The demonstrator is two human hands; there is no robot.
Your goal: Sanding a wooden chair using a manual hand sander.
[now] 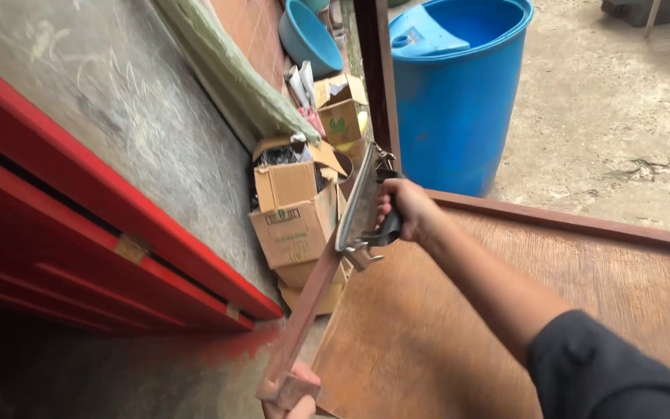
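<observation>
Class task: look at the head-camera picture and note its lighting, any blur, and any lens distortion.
Head view: soft, even daylight, brightest on the sandy ground beyond the blue barrel; no hard shadows or glare. The lower left corner by the red door is dim. The right hand and the metal tool it grips look fairly sharp; the left hand at the bottom edge is cropped. Straight edges bow slightly, wide-angle style.

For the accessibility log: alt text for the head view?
A right hand grips a metal hand plane on the edge of a wooden door; the left hand steadies its corner. Cardboard boxes and a blue barrel stand behind.
</observation>
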